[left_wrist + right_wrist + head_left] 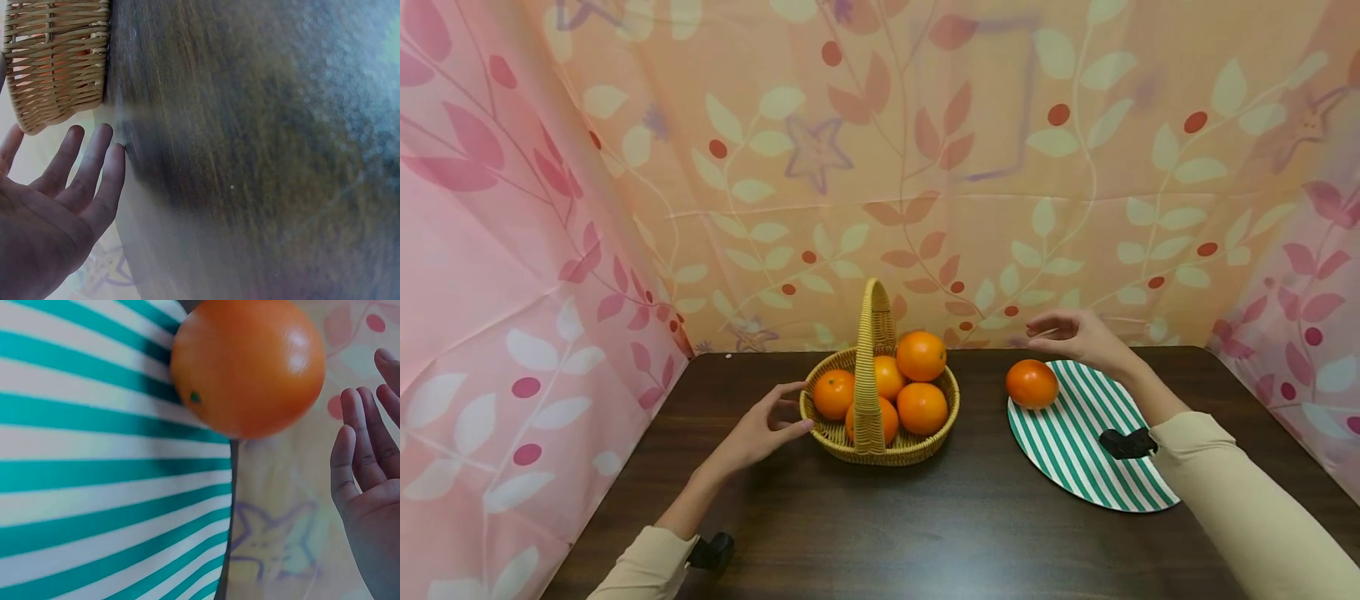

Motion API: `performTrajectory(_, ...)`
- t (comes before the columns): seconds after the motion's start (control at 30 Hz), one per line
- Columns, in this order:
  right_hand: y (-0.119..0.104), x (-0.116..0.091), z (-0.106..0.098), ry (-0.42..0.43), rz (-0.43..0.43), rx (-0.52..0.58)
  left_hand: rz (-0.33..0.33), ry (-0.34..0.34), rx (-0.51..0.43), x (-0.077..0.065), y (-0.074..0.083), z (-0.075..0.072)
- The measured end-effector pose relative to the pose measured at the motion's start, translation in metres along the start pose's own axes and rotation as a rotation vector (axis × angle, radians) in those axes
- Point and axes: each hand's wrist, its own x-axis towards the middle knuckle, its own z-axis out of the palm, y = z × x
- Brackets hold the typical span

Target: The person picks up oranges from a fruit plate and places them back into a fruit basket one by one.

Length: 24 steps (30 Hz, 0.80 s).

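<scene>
Two open hands, basket and plate between them

The right hand hovers empty, fingers relaxed, above an orange on the striped plate; the left hand, fingers spread, holds nothing beside the wicker basket of oranges on the table.

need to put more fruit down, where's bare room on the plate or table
Most of the green-and-white striped plate is bare; only one orange sits at its far left edge. The dark wooden table is free in front of the wicker basket and between basket and plate. The basket itself is crowded with oranges.
</scene>
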Motion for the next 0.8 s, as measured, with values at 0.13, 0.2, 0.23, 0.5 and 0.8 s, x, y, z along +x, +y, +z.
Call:
performTrajectory(0.13, 0.007, -0.009, -0.003, 0.000, 0.006, 0.006, -0.005, 0.001, 0.006, -0.001, 0.003, 0.000)
performTrajectory(0.2, 0.009, -0.014, -0.004, -0.007, 0.007, -0.004, -0.007, 0.001, 0.009, -0.002, 0.003, 0.000)
performTrajectory(0.23, 0.011, -0.016, -0.004, -0.012, 0.006, -0.010, -0.007, 0.002, 0.010, -0.002, 0.004, 0.000)
performTrajectory(0.5, 0.019, -0.029, -0.003, -0.123, 0.054, 0.022, -0.004, 0.002, 0.009, 0.000, 0.001, 0.000)
performTrajectory(0.8, 0.022, -0.040, 0.001, -0.207, 0.092, 0.015, -0.033, 0.002, 0.030, 0.000, 0.002, 0.000)
